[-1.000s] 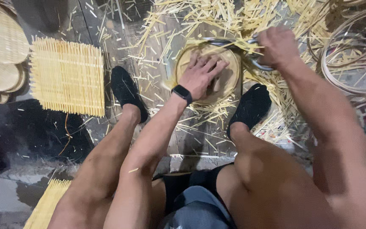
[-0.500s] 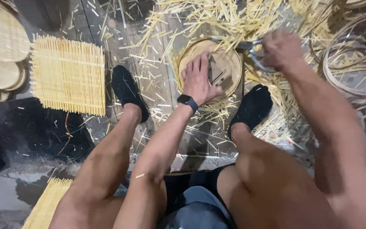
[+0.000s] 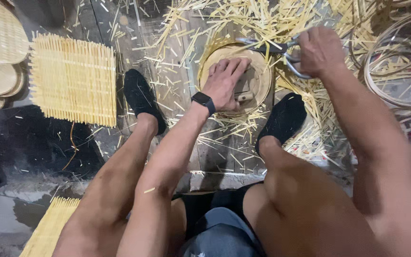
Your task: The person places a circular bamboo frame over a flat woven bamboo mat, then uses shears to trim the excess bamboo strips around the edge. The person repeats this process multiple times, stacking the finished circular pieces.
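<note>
Head view: scissors (image 3: 267,47) in right hand (image 3: 320,50)

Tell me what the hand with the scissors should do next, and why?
Probably close the scissors on the straw ends poking past the round woven disc's top edge: the right hand holds them there while the left hand presses the disc flat.

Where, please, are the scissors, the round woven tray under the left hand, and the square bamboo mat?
scissors (image 3: 262,46): head view, on the blades.
round woven tray (image 3: 262,78): head view, on its right rim.
square bamboo mat (image 3: 74,78): head view, on its middle.
</note>
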